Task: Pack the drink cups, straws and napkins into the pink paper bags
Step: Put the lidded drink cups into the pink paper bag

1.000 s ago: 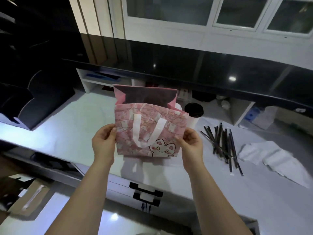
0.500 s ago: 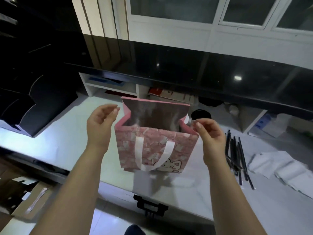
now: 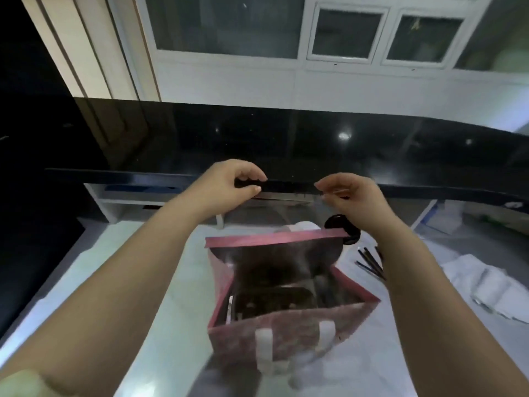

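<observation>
Pink paper bag (image 3: 289,330) stands upright on the white counter (image 3: 137,282), close to its near edge, its mouth spread wide. 1 white ribbon handle (image 3: 264,353) hangs down the near panel. The inside is dark and blurred; a darker flat shape lies at the bottom and I cannot tell what it is.

Both of the person's arms reach over the bag, 1 on either side of it. The left hand (image 3: 229,183) is up past the bag's far rim, in front of the black ledge (image 3: 286,138), with fingers loosely curled and thumb close under the fingertips; nothing shows in it. The right hand (image 3: 350,196) is at about the same height, a gap between the 2 hands, fingers also loosely bent and holding nothing I can see. Neither hand touches the bag.

Just behind the bag's far rim sits a cup with a black lid (image 3: 337,223), partly hidden by the right wrist, and beside it, to the left, a white rounded top (image 3: 303,225) peeks over the rim. Black straws (image 3: 369,260) lie in a loose bunch on the counter to the right of the bag, partly covered by the right forearm. Further right, white napkins (image 3: 486,285) lie spread out, well apart from the bag.
</observation>
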`<state>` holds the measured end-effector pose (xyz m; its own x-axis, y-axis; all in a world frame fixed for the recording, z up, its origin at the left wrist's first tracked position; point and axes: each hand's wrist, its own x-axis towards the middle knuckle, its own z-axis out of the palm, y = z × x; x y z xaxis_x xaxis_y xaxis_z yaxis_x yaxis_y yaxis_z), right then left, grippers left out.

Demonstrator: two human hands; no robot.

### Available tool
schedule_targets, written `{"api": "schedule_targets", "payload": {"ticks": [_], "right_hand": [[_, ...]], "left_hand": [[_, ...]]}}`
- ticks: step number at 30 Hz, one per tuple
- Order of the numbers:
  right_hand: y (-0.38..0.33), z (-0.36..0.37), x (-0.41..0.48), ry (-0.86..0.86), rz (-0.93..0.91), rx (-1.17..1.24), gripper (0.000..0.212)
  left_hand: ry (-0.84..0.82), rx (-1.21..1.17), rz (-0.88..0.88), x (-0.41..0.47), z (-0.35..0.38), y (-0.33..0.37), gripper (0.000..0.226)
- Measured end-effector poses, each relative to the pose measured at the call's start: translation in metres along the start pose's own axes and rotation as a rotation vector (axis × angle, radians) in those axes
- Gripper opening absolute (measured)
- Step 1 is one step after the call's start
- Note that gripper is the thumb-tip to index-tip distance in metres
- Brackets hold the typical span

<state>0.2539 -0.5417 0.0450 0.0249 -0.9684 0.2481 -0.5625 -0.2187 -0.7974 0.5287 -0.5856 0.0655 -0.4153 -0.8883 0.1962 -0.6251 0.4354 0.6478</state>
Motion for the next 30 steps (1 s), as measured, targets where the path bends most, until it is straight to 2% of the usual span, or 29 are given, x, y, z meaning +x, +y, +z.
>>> {"api": "schedule_targets", "payload": {"ticks": [6,10,13,17,20,24,27,30], "right_hand": [[0.015,0.004,0.014,-0.144,0.139,-0.292,0.030],[0.040,0.006,0.021,-0.326,0.166,-0.478,0.041],[0.057,0.011,0.032,-0.437,0.197,-0.603,0.052],[0.070,0.031,0.043,-0.611,0.102,-0.730,0.064],[0.074,0.040,0.051,-0.657,0.119,-0.694,0.071],[0.073,0.042,0.057,-0.708,0.112,-0.595,0.068],[0.072,0.045,0.058,-0.829,0.133,-0.659,0.082],[0.077,0.053,0.058,-0.892,0.122,-0.675,0.084]], "left_hand": [[-0.383,0.280,0.217,0.050,0.023,-0.011,0.027],[-0.504,0.479,0.365,0.066,0.046,-0.030,0.035],[-0.508,0.542,0.451,0.071,0.051,-0.042,0.039],[-0.475,0.518,0.501,0.076,0.054,-0.053,0.041],[-0.451,0.549,0.532,0.078,0.060,-0.057,0.042],[-0.430,0.546,0.548,0.079,0.066,-0.062,0.042],[-0.398,0.521,0.559,0.078,0.067,-0.067,0.040],[-0.371,0.510,0.567,0.075,0.070,-0.070,0.038]]}}
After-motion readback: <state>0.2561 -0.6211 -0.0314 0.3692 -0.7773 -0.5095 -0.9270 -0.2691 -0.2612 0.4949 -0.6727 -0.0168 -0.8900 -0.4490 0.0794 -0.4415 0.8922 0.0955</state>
